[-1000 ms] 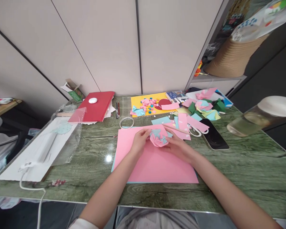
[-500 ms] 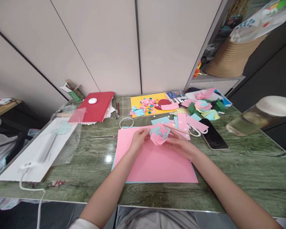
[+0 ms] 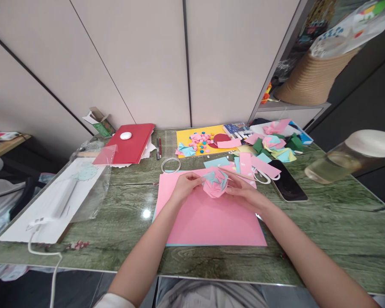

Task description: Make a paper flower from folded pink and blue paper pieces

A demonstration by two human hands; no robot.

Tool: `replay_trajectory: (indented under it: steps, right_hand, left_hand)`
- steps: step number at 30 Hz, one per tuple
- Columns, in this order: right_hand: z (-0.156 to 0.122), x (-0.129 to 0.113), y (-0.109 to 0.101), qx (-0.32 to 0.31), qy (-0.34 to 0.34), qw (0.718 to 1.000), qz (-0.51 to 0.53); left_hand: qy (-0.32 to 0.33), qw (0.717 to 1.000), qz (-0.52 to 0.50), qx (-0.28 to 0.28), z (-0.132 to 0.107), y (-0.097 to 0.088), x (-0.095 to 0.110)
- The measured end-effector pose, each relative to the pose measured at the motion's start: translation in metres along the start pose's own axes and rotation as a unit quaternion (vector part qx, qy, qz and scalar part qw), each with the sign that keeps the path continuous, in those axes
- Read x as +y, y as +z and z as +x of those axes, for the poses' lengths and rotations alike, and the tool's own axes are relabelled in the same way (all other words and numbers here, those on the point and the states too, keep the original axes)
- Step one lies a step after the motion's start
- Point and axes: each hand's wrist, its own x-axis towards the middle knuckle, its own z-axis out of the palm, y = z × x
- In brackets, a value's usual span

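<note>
Both hands meet over the green table (image 3: 324,222): the left hand (image 3: 183,187) and right hand (image 3: 244,194) pinch a folded pink-and-blue paper ball (image 3: 214,182) from either side, just above the pink sheet (image 3: 208,220). A phone (image 3: 287,185) lies near on the right. Light, crushable and loosely interlocked by the look of it, the ball is best held gently at its outer folds. Against half a second ago, it sits slightly more upright between the fingers.
</note>
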Motion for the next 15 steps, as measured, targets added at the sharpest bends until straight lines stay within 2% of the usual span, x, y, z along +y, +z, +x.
replay_trajectory:
  steps: [15]
  right_hand:
    - [0.0,-0.0011,-0.0008,0.005,0.0,1.0,-0.029]
  left_hand:
    - [0.023,0.998,0.062,0.021,-0.0005,0.0006,-0.0015]
